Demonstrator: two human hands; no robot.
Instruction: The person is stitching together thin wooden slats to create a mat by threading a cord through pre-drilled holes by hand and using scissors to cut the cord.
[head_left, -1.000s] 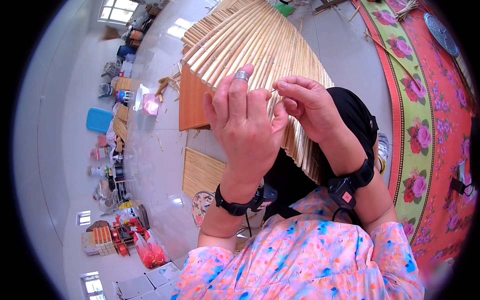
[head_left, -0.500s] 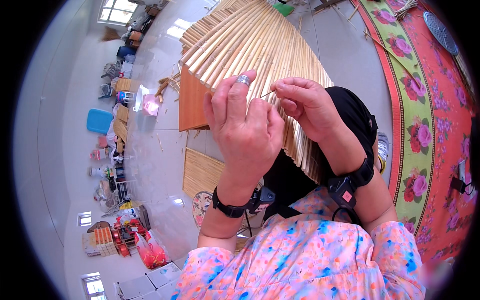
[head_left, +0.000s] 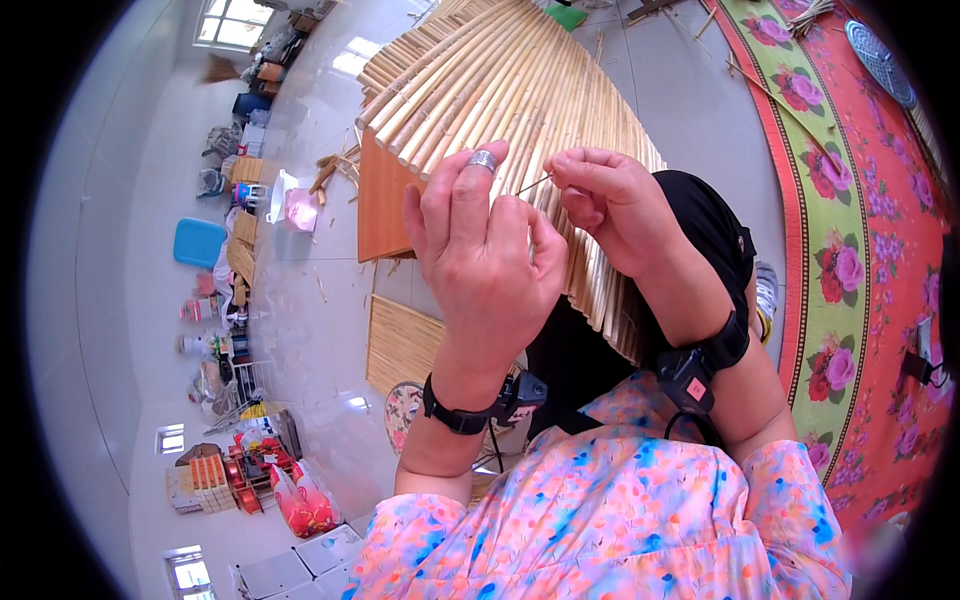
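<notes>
Pinched between the thumb and forefinger of my right hand (head_left: 612, 205) is a thin, dark needle (head_left: 533, 185), slanting down toward my left hand (head_left: 490, 260). Any thread on it is too fine to make out. Beneath both hands, a fan of pale reed sticks (head_left: 500, 90) laid side by side spreads over my lap and away from me. My left hand is over its near left part, back upward, with a wide silver ring (head_left: 482, 160) on one finger. Its forefinger and thumb are bent together; their tips, and anything in them, are hidden.
An orange-brown wooden board (head_left: 383, 200) stands under the sticks at left. Below it, a flat reed mat (head_left: 400, 340) lies near a round floral seat (head_left: 403, 412). A red and green flowered cloth (head_left: 840, 270) runs along the right. Household goods line the left wall.
My right hand has shifted slightly up and away from my left, and more of the needle shows between them. My left hand has barely moved.
</notes>
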